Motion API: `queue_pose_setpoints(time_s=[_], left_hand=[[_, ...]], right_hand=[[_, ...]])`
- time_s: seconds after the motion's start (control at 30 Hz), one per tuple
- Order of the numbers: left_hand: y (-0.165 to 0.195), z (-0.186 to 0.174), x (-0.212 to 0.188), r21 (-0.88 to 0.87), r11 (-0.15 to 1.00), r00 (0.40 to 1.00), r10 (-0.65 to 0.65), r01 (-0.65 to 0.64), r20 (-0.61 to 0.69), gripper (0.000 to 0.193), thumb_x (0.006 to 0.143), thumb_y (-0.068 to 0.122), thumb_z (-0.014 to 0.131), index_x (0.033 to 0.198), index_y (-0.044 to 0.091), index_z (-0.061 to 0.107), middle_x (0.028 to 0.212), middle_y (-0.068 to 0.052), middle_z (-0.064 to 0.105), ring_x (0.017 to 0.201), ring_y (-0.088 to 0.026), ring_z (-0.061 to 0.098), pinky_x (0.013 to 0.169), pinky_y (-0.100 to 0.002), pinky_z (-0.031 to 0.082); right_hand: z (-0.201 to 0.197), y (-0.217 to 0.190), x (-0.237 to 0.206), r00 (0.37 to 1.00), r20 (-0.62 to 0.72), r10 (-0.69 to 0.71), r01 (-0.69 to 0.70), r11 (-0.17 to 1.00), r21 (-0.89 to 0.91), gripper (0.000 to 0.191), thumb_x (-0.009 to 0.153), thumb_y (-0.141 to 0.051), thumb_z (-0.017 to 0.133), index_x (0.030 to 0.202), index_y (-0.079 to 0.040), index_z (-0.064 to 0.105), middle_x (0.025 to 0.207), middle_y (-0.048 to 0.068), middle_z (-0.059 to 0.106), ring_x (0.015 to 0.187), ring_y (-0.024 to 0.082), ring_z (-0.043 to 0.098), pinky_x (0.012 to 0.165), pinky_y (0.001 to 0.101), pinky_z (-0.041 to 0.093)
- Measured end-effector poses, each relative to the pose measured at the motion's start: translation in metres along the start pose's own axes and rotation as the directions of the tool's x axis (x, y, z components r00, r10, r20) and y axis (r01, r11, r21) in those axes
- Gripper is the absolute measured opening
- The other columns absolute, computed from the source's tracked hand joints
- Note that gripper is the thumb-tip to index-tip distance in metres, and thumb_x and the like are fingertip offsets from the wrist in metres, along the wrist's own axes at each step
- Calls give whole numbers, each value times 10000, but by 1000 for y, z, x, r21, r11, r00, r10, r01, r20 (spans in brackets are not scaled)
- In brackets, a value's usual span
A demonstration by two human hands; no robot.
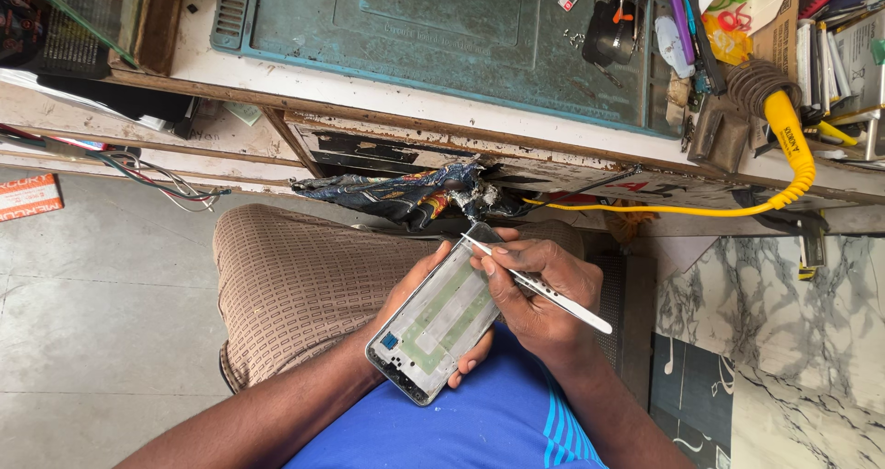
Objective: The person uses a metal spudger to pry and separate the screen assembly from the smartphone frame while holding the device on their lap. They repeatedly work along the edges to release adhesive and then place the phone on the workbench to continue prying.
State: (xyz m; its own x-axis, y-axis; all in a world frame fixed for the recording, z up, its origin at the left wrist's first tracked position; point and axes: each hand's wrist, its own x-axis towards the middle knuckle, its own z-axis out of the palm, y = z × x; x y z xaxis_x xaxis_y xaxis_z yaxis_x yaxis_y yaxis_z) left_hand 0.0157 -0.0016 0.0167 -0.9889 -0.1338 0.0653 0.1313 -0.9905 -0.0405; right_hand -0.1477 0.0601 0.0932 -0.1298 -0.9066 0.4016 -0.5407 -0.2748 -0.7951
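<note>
My left hand (419, 289) cradles an opened phone frame (440, 317) from below, over my lap. The frame is silver with a pale green inner plate and lies tilted, its top end pointing at the workbench. My right hand (539, 294) pinches metal tweezers (544, 289), thumb and forefinger near the tips. The tweezer points rest at the frame's upper edge, and the handle runs back to the right over my wrist.
A worn wooden workbench (442, 110) carries a teal repair mat (442, 36). Tools and a soldering iron with a yellow coiled cord (793, 146) crowd its right end. A crumpled cloth (396, 193) hangs under the bench edge. Loose wires (157, 179) trail at left above the grey floor.
</note>
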Motion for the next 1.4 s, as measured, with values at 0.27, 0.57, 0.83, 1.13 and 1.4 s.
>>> queue_pose_setpoints(time_s=[0.27, 0.57, 0.83, 1.13, 1.4], left_hand=[[0, 0, -3, -25, 1000, 1000, -1, 0, -30, 740, 1081, 665, 290, 1721, 315, 165, 916, -297, 593, 677, -391, 660, 518, -492, 612], [-3, -20, -3, -67, 981, 972, -192, 184, -138, 903, 983, 801, 280, 1477, 53, 383, 846, -346, 584, 697, -431, 666, 562, -509, 619], [0, -32, -1, -16, 985, 985, -173, 173, -12, 1016, 983, 825, 275, 1373, -90, 478, 851, -373, 602, 688, -443, 688, 572, -481, 616], [0, -16, 5, 7, 999, 998, -48, 48, -37, 978, 1013, 783, 241, 1404, -94, 432, 872, -349, 605, 710, -407, 700, 559, -491, 631], [4, -7, 6, 110, 982, 986, -143, 152, -86, 993, 1010, 812, 221, 1400, -65, 479, 827, -319, 629, 676, -369, 703, 576, -457, 632]], right_hand=[[-1, -1, 1, 998, 41, 42, -44, 998, 47, 88, 962, -23, 715, 978, -9, 630, 967, 149, 792, 965, 203, 808, 913, 353, 653], [3, -4, 2, 988, -92, 123, -126, 992, -27, 100, 973, -1, 704, 979, 20, 607, 961, 166, 781, 915, 194, 811, 809, 303, 659], [2, 0, -4, 991, -106, 83, -63, 982, 177, 125, 1035, -59, 681, 1072, 12, 585, 1085, 206, 757, 1006, 222, 790, 730, 266, 650], [-15, 11, 0, 987, -118, 108, -81, 973, 215, 233, 1028, -105, 693, 1221, 17, 645, 1151, 193, 749, 1071, 251, 768, 879, 313, 668], [-24, -6, 15, 998, 32, -45, 50, 979, -197, 209, 1023, -73, 659, 1225, -23, 679, 1233, 195, 739, 1132, 287, 765, 925, 344, 627]])
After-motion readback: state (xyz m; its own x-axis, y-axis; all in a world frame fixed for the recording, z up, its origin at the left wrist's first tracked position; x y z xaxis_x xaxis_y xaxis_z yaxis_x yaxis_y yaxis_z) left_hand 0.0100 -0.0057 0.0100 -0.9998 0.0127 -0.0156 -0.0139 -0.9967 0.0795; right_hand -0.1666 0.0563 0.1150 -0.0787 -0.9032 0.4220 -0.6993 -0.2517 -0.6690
